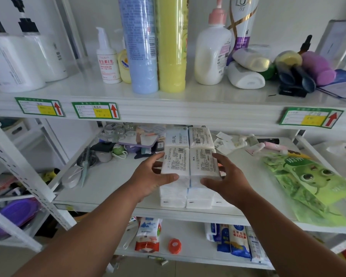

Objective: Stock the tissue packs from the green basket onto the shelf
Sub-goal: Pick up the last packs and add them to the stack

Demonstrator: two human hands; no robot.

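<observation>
Mid-frame, arms outstretched: left hand (151, 177) and right hand (229, 179) (thumbs in front, fingers (221, 156) curled behind) gripping two white tissue packs (190, 162) atop the shelf (112, 180) stack.

White middle shelf (112, 182), stacked tissue packs (188, 194) at its front edge between left hand (152, 176) and right hand (231, 180), hairbrush (86, 162) left of the left hand, green printed bag (312, 186) right of the right hand
</observation>
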